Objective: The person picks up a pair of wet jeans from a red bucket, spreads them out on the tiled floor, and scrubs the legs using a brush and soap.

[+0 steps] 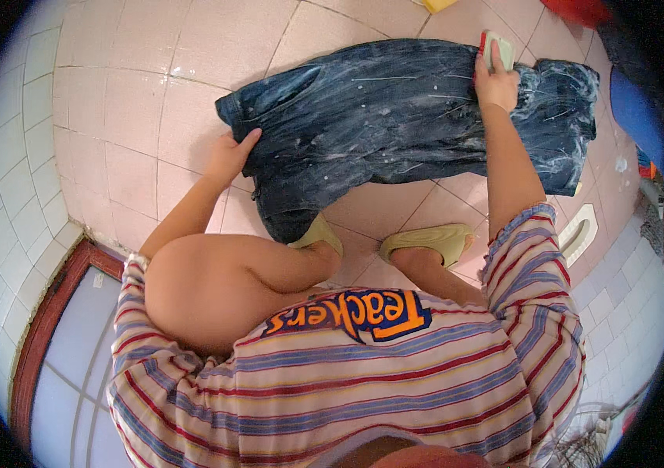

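A dark blue denim garment lies spread across the pink tiled floor, wet and streaked with white suds, most thickly at its right end. My left hand grips its left edge, with the thumb on top and the other fingers hidden under the cloth. In my right hand is a scrubbing brush with a pale back and a red edge. It rests on the garment toward the far right side; its bristles are hidden. One lower corner of the denim touches my left slipper.
My right slipper stands below the garment. A white oblong fixture is at the right. Beyond the garment's right end is a blue object, with a red one above. A brown-framed door is at lower left.
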Available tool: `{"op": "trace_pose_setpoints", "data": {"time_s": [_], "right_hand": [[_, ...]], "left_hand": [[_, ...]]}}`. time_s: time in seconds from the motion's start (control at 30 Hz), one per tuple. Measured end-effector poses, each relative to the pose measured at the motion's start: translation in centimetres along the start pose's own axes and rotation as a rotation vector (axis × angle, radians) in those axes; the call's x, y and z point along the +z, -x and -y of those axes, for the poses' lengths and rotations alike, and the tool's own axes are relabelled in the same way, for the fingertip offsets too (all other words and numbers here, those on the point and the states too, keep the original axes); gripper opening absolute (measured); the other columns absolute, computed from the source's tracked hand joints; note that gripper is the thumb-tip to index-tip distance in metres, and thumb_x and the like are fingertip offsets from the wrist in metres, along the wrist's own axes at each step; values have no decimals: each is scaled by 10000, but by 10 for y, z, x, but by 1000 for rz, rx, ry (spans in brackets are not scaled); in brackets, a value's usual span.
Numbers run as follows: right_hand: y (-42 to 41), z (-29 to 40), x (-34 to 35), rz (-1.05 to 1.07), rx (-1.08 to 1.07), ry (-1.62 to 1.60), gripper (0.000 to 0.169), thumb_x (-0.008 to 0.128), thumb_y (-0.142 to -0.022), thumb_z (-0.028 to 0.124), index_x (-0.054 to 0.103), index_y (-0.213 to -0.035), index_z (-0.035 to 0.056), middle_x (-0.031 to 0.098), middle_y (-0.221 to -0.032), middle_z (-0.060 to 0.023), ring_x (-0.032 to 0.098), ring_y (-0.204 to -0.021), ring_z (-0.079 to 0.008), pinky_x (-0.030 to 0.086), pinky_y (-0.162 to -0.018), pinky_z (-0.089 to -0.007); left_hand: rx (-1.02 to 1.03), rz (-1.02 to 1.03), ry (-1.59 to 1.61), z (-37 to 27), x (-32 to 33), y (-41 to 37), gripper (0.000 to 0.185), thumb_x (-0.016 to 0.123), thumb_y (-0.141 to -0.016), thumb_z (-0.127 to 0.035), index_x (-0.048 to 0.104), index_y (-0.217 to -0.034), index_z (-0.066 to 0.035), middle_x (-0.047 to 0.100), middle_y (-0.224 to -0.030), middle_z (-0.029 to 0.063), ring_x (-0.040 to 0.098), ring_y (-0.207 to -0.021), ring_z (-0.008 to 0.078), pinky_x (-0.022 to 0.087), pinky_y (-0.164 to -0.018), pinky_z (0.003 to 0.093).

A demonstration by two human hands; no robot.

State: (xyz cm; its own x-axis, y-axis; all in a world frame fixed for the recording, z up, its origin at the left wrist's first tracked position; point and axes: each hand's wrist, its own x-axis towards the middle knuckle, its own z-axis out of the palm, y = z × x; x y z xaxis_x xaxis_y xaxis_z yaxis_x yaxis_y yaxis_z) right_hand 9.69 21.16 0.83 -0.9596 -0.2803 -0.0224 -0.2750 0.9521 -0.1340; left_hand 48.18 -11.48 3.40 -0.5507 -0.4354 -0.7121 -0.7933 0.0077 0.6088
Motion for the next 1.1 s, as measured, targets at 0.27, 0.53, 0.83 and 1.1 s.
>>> {"op": "trace_pose_setpoints", "data": {"time_s": [0.27, 0.53, 0.83, 1.1], "right_hand": [[181, 234, 4, 385, -648, -526, 449, 712, -741, 396, 636, -1182, 358, 581, -1022, -168, 594, -920, -335, 526, -764, -439], [28, -18, -2, -52, 17, -29, 495, 617, -852, 495, 536, -1335, 423, 590, -920, -199, 643, -767, -343, 532, -655, -474], [174, 177, -25, 413, -766, -224, 465, 699, -761, 383, 614, -1218, 390, 598, -932, -133, 607, -892, -314, 535, -734, -441], [22, 11, -23, 128, -23, 176, 675, 628, -822, 378, 385, -1452, 357, 576, -1020, -229, 580, -988, -401, 511, -807, -502]], "left_hand": [[2, 0, -265, 5, 8, 1, 486, 681, -878, -405, 650, -939, 76, 690, -870, 226, 671, -787, 309, 509, -726, 389], [-48, -180, -82, -14, -3, 11, 564, 656, -881, -473, 682, -974, 82, 691, -842, 141, 641, -768, 203, 506, -715, 344], [-134, -224, 612, -28, -19, 2, 520, 652, -925, -344, 559, -1226, 71, 653, -1102, 180, 655, -937, 249, 540, -831, 366], [174, -131, 896, -71, -52, -57, 684, 649, -905, -436, 475, -1247, 130, 635, -1109, 184, 648, -939, 281, 522, -883, 414]]}}
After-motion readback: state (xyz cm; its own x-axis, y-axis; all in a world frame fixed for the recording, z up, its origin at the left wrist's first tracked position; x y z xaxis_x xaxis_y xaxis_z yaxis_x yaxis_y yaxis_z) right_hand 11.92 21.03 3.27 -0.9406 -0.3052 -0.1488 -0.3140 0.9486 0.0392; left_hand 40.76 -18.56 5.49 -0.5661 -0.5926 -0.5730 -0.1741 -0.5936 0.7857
